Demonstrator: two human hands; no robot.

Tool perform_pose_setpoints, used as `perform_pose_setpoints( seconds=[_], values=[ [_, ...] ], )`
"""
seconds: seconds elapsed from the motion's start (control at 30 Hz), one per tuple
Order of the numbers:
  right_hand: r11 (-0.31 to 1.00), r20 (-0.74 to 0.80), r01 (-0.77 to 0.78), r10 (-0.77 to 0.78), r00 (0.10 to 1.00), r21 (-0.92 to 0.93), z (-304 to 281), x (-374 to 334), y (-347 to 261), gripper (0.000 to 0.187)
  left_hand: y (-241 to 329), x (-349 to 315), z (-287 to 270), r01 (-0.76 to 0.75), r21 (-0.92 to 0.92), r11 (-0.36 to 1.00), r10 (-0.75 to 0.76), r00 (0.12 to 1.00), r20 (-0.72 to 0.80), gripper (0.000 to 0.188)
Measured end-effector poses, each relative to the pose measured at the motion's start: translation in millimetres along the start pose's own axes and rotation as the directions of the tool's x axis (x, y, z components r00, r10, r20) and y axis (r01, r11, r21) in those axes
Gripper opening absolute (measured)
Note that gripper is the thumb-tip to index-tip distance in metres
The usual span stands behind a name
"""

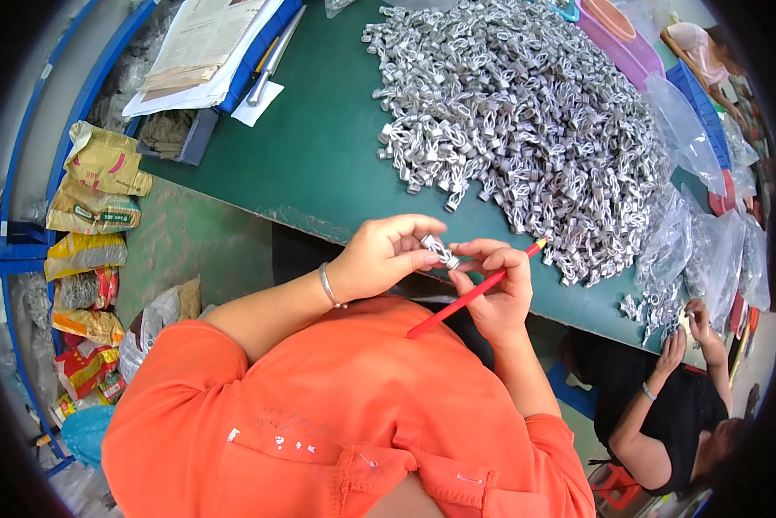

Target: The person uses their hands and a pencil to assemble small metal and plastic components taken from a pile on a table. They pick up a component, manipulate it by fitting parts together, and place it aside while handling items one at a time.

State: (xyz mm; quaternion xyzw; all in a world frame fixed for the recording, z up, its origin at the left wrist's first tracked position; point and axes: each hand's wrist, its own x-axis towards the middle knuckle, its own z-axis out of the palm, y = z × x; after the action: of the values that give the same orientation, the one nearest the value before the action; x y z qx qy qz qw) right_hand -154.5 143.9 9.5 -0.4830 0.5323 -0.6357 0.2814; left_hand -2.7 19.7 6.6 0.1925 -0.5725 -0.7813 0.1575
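Observation:
My left hand (375, 256), with a bangle at its wrist, pinches one end of a small silver metal piece (440, 251) with looped, twisted sides. The fingertips of my right hand (502, 298) close on the other end of that piece. A red pencil (453, 306) is also held in my right hand, slanting across the fingers, its tip up toward the pile. Just beyond both hands, a large heap of similar metal pieces (509, 112) covers much of the green table (319, 129).
Papers (199, 43) lie over a blue tray at the far left. Bags (103, 173) fill a blue rack. Plastic bags (686, 129) and a pink basin (634, 52) line the far right. A co-worker in black (664, 406) handles pieces at right; another person (699, 52) is beyond.

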Motion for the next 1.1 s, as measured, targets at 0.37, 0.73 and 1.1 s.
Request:
perform_pose_setpoints(
  seconds=[0.37, 0.73, 1.1],
  values=[
    [0.981, -0.084, -0.109, 0.124, 0.989, 0.160, 2.4, -8.8, 4.9, 0.042, 2.9, -3.3, -0.7, -0.182, 0.317, 0.931, 0.224, 0.969, -0.101, 0.022],
    [0.971, -0.088, -0.109, 0.130, 0.988, 0.213, 5.3, -8.9, 5.9, 0.039, 9.1, -6.0, 0.1, -0.251, 0.416, 0.874, 0.306, 0.949, -0.070, 0.023],
    [0.994, -0.049, 0.033, -0.028, 0.998, 0.102, 1.5, -5.4, 6.0, 0.039, 10.1, -5.3, -2.6, -0.288, 0.384, 0.877, 0.329, 0.943, -0.044, 0.027]
  ],
)
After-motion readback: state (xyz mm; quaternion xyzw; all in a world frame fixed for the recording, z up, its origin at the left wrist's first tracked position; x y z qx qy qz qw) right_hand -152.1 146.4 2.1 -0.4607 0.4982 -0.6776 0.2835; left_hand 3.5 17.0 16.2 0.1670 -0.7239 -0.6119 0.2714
